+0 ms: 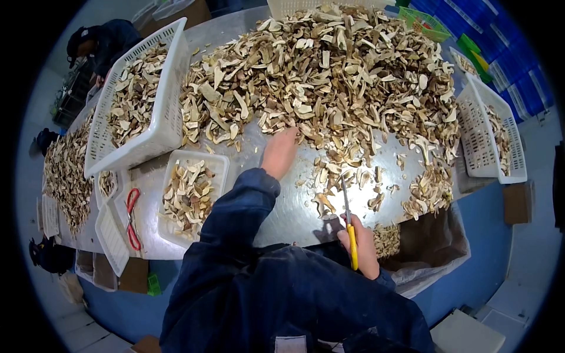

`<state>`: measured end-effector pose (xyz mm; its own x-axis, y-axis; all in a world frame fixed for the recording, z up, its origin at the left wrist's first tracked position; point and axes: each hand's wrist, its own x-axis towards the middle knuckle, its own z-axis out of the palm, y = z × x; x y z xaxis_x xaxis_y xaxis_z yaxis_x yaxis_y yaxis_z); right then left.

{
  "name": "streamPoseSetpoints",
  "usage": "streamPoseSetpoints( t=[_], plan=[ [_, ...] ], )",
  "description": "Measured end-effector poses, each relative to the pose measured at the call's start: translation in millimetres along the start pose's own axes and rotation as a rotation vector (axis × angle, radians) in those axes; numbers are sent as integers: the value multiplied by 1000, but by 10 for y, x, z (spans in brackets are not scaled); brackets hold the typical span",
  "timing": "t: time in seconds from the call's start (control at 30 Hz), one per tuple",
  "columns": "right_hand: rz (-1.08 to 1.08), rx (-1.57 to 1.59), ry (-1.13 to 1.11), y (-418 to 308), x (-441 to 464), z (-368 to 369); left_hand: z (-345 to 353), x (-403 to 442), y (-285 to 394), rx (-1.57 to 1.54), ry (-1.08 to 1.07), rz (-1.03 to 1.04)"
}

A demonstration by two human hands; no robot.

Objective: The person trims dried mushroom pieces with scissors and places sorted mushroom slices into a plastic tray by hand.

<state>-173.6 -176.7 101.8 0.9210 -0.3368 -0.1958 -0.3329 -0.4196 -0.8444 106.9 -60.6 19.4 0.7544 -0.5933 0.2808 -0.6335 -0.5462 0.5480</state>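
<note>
Metal table (288, 212), with slices (329, 76) heaped across far side. By judgement, most left on table; smaller share set apart in tray (221, 170), part-filled. Scissors (354, 247) near table's near edge, in right hand (366, 250), fingers wrapped round yellow handle. Long axis near-to-far, tips pointing away, slightly leftward. Left hand (280, 154) at heap's near edge; cannot tell whether gripping.
</note>
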Motion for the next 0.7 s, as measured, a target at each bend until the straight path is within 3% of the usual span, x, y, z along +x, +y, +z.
streamPoseSetpoints(
  t=[0.07,0.17,0.37,0.47,0.57,0.67,0.7],
  plan=[
    [5,-41,-10,26,-1,7,24,-194,-17,-232,40,-19],
    [6,-49,-20,21,25,19,-284,-311,205,-910,-305,-520],
    [-22,-41,-33,2,50,36,-582,-437,426,-1242,-322,-704],
    [-28,-43,-36,16,43,39,-503,-436,108,-1266,-417,-734],
    [-20,-50,-37,16,25,41,-303,-294,9,-1056,-310,-665],
    [-6,-63,-38,7,4,34,-26,-111,57,-384,54,-114],
    [-8,-65,-35,6,-5,33,-66,-45,169,-280,19,-143]
  ],
)
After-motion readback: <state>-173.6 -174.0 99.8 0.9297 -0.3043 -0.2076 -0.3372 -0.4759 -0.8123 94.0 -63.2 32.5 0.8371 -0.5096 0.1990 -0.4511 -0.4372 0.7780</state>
